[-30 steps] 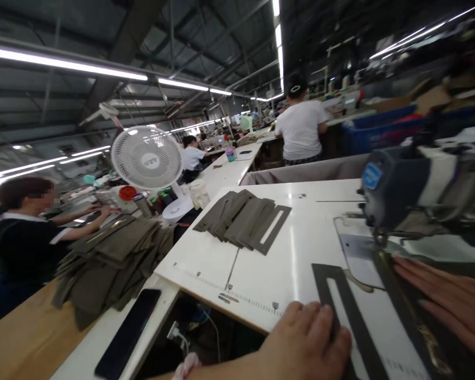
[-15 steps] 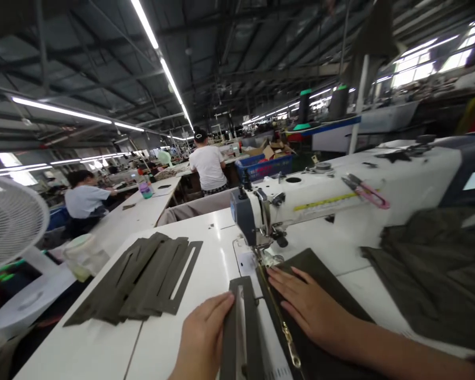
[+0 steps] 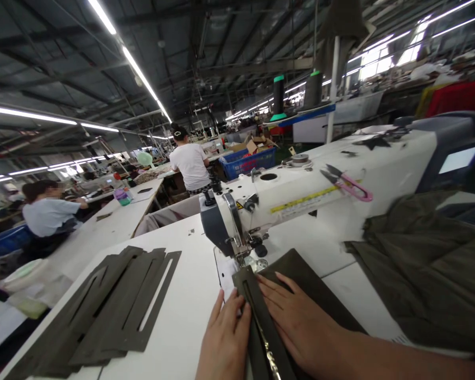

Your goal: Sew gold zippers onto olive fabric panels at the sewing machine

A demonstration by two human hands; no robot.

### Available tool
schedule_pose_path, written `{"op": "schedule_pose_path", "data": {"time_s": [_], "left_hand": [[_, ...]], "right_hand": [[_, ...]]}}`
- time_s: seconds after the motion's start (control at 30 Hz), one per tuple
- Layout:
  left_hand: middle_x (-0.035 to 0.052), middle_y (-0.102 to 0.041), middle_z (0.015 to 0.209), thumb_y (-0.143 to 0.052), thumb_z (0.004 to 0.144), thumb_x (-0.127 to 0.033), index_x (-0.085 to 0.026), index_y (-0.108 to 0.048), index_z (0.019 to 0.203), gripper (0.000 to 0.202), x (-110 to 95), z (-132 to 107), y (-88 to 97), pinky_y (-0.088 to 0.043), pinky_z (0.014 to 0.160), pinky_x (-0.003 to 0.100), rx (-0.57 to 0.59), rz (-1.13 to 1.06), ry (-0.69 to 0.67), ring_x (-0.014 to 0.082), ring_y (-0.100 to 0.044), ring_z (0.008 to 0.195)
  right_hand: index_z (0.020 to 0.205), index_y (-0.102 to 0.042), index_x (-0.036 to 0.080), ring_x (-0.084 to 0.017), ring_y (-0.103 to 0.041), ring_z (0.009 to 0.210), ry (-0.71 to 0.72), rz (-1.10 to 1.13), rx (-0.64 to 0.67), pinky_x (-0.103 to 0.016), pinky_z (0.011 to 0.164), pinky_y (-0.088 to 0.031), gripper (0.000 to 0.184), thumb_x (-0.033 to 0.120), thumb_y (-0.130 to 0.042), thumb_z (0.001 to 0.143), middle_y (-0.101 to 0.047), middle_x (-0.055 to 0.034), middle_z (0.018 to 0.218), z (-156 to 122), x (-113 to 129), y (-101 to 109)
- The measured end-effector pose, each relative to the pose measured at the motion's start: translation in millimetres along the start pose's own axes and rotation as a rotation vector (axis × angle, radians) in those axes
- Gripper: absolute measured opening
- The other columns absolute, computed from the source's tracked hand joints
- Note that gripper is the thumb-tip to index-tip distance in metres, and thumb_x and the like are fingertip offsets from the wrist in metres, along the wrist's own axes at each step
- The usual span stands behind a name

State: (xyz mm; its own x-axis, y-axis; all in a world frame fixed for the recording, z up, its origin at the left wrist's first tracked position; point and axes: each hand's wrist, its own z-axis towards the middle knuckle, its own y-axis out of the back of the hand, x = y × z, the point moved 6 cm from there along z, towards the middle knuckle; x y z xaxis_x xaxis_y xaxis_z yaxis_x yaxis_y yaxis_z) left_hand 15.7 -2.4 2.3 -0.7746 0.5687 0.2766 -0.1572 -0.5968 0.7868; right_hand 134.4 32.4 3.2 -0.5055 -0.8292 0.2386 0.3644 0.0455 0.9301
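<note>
White sewing table (image 3: 178, 316) — olive slotted fabric strips (image 3: 119, 311), sewing machine (image 3: 301, 203)

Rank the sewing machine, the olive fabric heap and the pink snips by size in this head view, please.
1. sewing machine
2. olive fabric heap
3. pink snips
The heap's nearness to the camera may flatter it.

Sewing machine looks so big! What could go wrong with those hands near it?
The left hand and right hand press a green cloth strip close to the needle area of the sewing machine, so fingers could get poked. The pink snips lie loose on top and might get bumped off.
</note>
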Motion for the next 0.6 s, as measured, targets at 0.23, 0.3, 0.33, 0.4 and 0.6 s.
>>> {"op": "schedule_pose_path", "data": {"time_s": [0.23, 0.3, 0.33, 0.4, 0.6], "left_hand": [[0.0136, -0.057, 0.119, -0.022, 0.094, -0.01, -0.012, -0.058, 0.096, 0.036, 0, 10, -7.2, -0.05, 0.091, 0.039, 0.148, -0.008, -0.002, 0.0214, -0.051, 0.114], [0.0128, -0.058, 0.118, -0.026, 0.093, -0.01, -0.013, -0.058, 0.095, 0.032, 1, 14, -4.4, -0.05, 0.091, 0.039, 0.202, -0.01, -0.04, 0.0209, -0.053, 0.113], [0.0127, -0.059, 0.117, -0.027, 0.093, -0.009, -0.013, -0.058, 0.094, 0.031, 2, 15, -2.5, -0.05, 0.092, 0.039, 0.201, -0.006, -0.047, 0.0208, -0.053, 0.113], [0.0124, -0.059, 0.116, -0.027, 0.092, -0.01, -0.013, -0.057, 0.092, 0.03, 6, 14, -2.2, -0.048, 0.094, 0.039, 0.192, -0.004, -0.057, 0.0207, -0.052, 0.113], [0.0081, -0.061, 0.114, -0.035, 0.092, -0.016, -0.016, -0.057, 0.1, 0.023, 16, 2, -13.7, -0.044, 0.098, 0.029, 0.148, -0.003, -0.157, 0.0172, -0.055, 0.11]], "right_hand": [[0.134, -0.039, 0.015, -0.025, -0.035, 0.126, -0.023, 0.035, -0.056, -0.049, 0.103, -0.025, 0.049, 0.014, -0.039, 0.085, -0.043, -0.0116, 0.134, 1, -4, 2], [0.131, -0.043, 0.015, -0.023, -0.041, 0.121, -0.064, 0.067, -0.083, -0.046, 0.101, -0.029, 0.045, 0.013, -0.037, 0.087, -0.047, -0.0103, 0.131, 5, -6, 5], [0.131, -0.043, 0.015, -0.022, -0.044, 0.117, -0.088, 0.081, -0.094, -0.045, 0.099, -0.031, 0.043, 0.013, -0.036, 0.088, -0.049, -0.0099, 0.128, 8, -8, 6], [0.131, -0.042, 0.016, -0.023, -0.046, 0.111, -0.12, 0.091, -0.118, -0.044, 0.095, -0.034, 0.041, 0.015, -0.036, 0.09, -0.051, -0.0092, 0.125, 12, -9, 7], [0.132, -0.04, 0.02, -0.027, -0.046, 0.107, -0.099, -0.01, -0.135, -0.047, 0.091, -0.033, 0.04, 0.029, -0.039, 0.093, -0.051, -0.01, 0.121, 17, -7, 1]]}}
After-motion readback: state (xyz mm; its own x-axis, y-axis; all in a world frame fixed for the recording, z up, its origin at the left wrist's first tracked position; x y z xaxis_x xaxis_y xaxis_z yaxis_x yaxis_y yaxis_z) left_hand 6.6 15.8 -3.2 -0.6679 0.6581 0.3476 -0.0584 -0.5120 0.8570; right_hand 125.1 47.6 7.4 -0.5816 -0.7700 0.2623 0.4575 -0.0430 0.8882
